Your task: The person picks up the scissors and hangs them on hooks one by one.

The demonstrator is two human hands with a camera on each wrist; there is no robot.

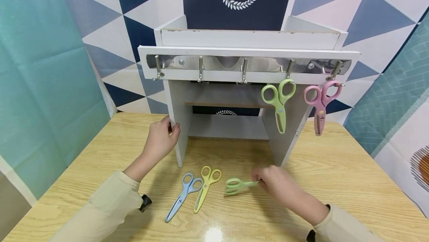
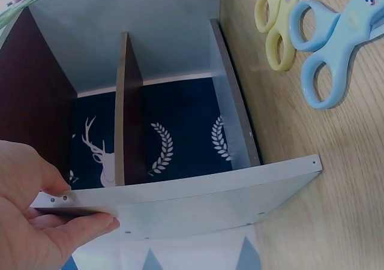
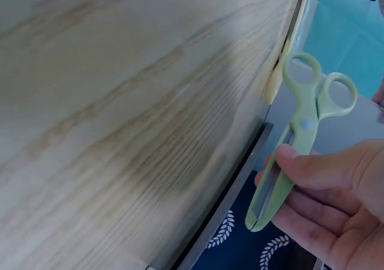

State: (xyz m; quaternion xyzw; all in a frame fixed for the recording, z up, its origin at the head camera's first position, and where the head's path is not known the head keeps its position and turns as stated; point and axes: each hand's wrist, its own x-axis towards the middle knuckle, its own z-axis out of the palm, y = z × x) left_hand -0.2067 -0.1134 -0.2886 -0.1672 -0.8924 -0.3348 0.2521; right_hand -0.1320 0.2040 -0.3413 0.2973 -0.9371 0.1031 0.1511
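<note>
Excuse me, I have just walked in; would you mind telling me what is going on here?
A person's right hand holds green scissors by the blades, while the left hand grips the side of a white shelf. A second green pair and a pink pair hang from hooks along the shelf's front. Blue scissors and yellow scissors lie on the table.
</note>
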